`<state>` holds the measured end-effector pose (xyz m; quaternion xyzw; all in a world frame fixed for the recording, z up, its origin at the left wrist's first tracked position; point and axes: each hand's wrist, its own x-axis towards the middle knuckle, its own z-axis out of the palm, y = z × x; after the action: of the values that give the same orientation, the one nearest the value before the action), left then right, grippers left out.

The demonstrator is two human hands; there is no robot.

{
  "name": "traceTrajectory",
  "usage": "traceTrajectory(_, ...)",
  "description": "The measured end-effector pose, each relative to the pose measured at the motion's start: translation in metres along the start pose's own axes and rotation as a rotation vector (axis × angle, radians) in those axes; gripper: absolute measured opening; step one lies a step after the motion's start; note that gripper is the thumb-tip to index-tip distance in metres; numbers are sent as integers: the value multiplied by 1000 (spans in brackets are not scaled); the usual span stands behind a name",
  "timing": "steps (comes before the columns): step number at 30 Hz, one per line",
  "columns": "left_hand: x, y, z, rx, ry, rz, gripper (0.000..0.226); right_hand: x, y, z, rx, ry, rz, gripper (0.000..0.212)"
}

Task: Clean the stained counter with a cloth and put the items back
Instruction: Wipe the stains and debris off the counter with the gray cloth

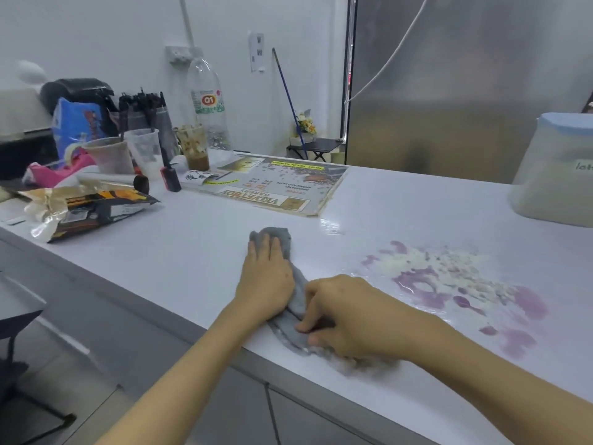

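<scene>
left hand flat on cloth, right hand pinching it, stain just right.

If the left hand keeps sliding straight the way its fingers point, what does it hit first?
Bare white counter ahead of the left hand and grey cloth, then probably the laminated menu sheet; depth is uncertain.

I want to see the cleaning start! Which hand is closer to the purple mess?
Right. The right hand grips the cloth just left of the purple stain; the left hand lies farther left.
</scene>
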<state>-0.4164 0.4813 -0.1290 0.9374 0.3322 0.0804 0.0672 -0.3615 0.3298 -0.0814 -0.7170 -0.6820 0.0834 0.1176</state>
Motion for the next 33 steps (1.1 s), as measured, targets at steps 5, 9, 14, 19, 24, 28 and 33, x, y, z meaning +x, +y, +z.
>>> traceTrajectory(5, -23, 65, 14, 190, -3, 220, 74, -61, 26, -17, 32, -59, 233, 11)
traceTrajectory(9, 7, 113, 17, -99, -123, 340, 59, -74, 42, -21, -17, 30, 435, 25)
traceTrajectory(14, 32, 118, -2, -563, 48, 337, 34, -66, 42, -27, -48, 194, 490, 22)
traceTrajectory(19, 46, 59, -49, -502, 342, 158, 48, -22, 26, -31, 70, 356, 275, 27)
traceTrajectory(24, 77, 0, -14, -465, 191, -281, 48, 20, 27, 2, 157, 113, 174, 32)
traceTrajectory(28, 103, 19, 8, -433, 170, -234, 44, 0, 50, -16, 294, 214, 261, 32)
traceTrajectory(33, 113, 90, 23, -411, 6, 161, 40, -45, 85, -44, 249, 397, 473, 24)
